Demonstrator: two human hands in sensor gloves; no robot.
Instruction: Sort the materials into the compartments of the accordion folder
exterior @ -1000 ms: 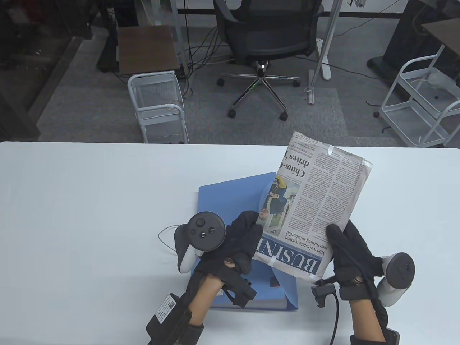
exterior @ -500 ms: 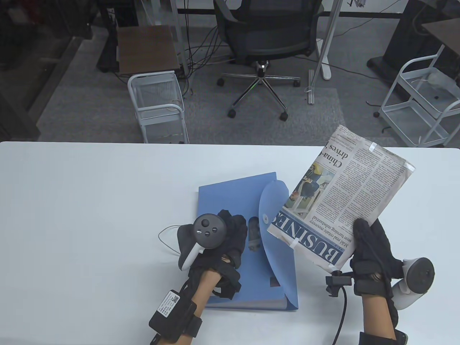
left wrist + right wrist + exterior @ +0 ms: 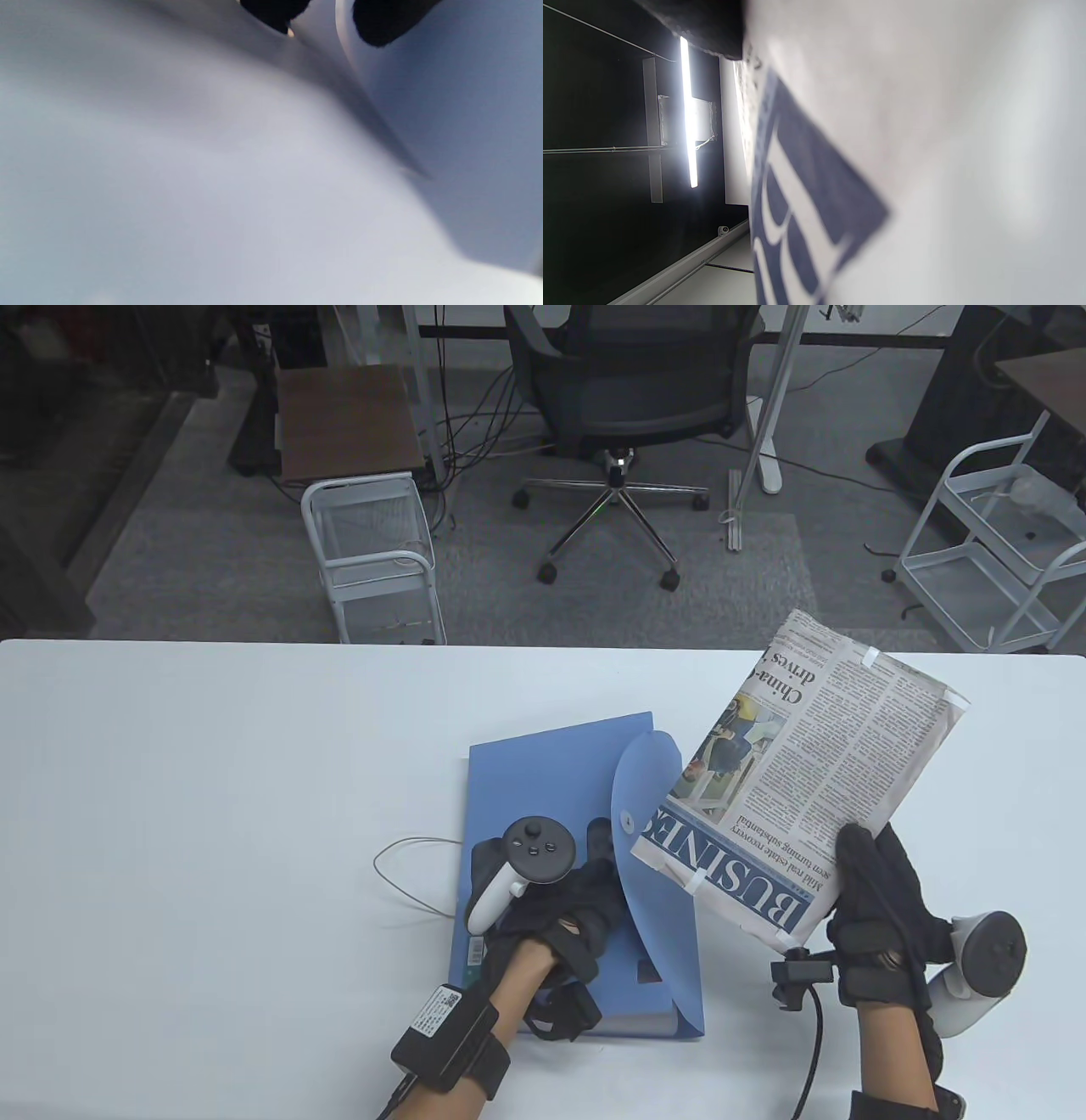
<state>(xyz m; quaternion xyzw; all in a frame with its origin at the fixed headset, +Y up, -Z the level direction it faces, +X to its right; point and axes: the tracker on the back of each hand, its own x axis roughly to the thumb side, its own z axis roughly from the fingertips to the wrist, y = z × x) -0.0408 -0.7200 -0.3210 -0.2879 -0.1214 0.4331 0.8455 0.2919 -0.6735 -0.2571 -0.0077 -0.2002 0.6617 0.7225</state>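
A blue accordion folder lies flat on the white table, its rounded flap open and standing up on the right side. My left hand rests on the folder with its fingers at the base of the flap. In the blurred left wrist view two fingertips sit either side of the flap's edge, and a grip is not clear. My right hand grips the lower corner of a folded newspaper and holds it tilted above the table, right of the folder. The newspaper fills the right wrist view.
A thin wire loop lies on the table left of the folder. Beyond the table's far edge stand an office chair, a white wire cart and another cart at the right.
My right hand carried the newspaper right, off the folder, uncovering the open flap. My left hand let go of the paper and slid right and down over the folder to the flap.
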